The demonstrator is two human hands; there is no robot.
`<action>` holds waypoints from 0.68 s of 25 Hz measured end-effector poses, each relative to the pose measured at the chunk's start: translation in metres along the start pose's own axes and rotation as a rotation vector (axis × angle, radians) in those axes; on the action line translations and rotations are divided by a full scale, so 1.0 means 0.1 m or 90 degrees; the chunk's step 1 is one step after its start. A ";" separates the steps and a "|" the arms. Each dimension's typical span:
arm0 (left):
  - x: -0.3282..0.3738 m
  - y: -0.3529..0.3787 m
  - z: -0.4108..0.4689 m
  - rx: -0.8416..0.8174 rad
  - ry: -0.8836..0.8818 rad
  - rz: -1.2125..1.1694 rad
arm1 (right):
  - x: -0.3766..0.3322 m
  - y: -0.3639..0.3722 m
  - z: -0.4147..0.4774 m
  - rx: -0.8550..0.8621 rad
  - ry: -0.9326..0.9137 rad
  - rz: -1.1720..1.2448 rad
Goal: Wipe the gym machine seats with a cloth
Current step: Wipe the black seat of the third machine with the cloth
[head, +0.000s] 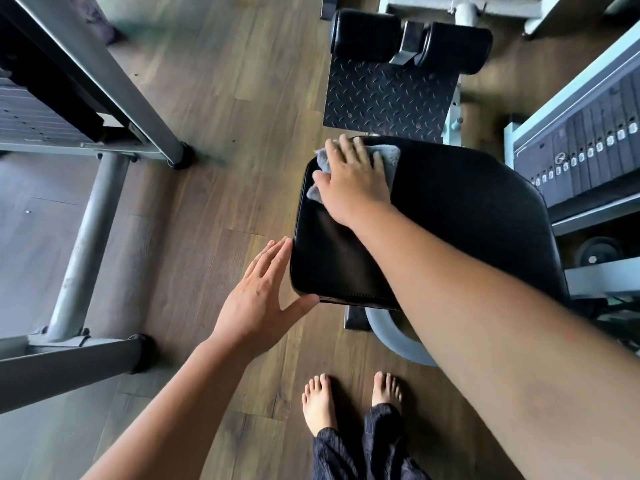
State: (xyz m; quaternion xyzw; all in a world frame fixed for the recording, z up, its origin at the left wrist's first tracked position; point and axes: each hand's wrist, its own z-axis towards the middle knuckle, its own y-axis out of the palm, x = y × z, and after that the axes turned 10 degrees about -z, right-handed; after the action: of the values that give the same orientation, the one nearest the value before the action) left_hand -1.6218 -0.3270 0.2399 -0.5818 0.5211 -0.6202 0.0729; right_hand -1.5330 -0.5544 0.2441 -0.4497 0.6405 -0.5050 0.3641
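Observation:
A black padded machine seat [460, 216] fills the middle right of the head view. A grey cloth [390, 158] lies on its far left corner, pressed flat under my right hand [353, 178], whose fingers are spread over it. Most of the cloth is hidden beneath that hand. My left hand [259, 299] is open with straight fingers at the seat's near left corner; its thumb touches the front edge and its fingertips reach the left side.
Beyond the seat lie a black tread-plate footrest [388, 98] and two black roller pads [412, 38]. A weight stack [588, 147] stands at the right. A grey steel frame [86, 216] occupies the left. My bare feet [349, 400] stand on the wooden floor [221, 109].

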 end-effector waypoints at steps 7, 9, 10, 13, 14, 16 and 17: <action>0.00 -0.03 0.02 -0.023 -0.011 0.022 | 1.38 0.02 -0.34 0.050 0.006 -0.053; 0.02 -0.05 0.02 -0.022 -0.011 0.025 | 1.55 0.01 -0.10 0.014 0.171 -0.020; 0.02 -0.05 0.01 -0.021 -0.010 0.025 | 1.42 0.01 0.01 0.018 0.222 -0.004; 0.03 -0.06 0.01 -0.015 -0.006 0.022 | 0.50 0.00 0.10 0.053 0.160 0.008; 0.03 -0.06 0.01 -0.014 -0.001 0.021 | 0.20 0.01 -0.01 0.059 0.078 0.006; 0.03 -0.05 0.01 -0.016 0.003 0.018 | -0.01 0.05 -0.29 0.020 -0.112 -0.005; 0.03 -0.05 0.02 -0.017 0.000 0.021 | 0.13 0.05 -0.35 0.016 -0.181 -0.011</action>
State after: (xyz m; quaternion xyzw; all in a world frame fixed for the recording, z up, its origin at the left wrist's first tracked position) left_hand -1.6190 -0.3279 0.2452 -0.5737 0.5392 -0.6119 0.0753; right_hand -1.5704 -0.5554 0.2468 -0.5173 0.5724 -0.4472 0.4525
